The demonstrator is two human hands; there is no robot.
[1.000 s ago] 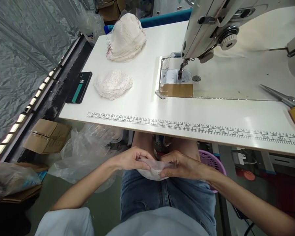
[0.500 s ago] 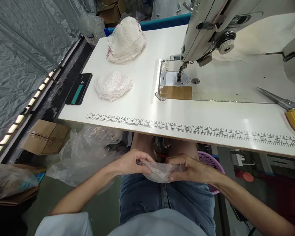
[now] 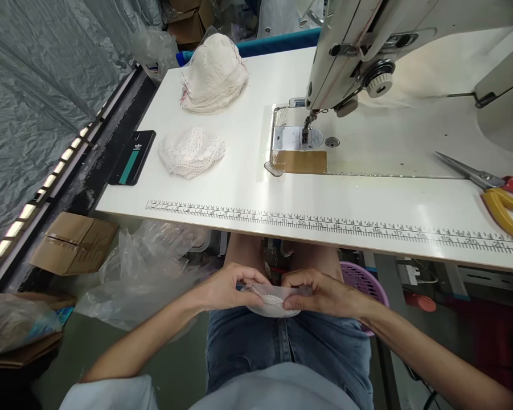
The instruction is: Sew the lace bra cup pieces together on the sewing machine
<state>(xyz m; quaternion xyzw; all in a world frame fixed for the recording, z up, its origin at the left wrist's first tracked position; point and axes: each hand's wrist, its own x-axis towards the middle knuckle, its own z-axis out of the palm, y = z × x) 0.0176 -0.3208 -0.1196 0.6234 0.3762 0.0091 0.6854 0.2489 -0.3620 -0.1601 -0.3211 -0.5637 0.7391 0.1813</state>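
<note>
I'm bringing the right hand (image 3: pixel 324 293) closer to the left hand (image 3: pixel 226 287), so the sheer cloth (image 3: pixel 273 307) is bunching more between them. Both grips are closing on it, thumbs on the near side, left and right ends pinched; I can't tell how the hidden fingers are lying. The cloth is hanging between the grips, over the jeans (image 3: pixel 247 336), just short of the table (image 3: pixel 239 193). Lace (image 3: pixel 192 152) and stack (image 3: pixel 216 74) are lying beyond-left of the grips, machine (image 3: pixel 358 40) beyond-right, scissors (image 3: pixel 489 179) farther right.
</note>
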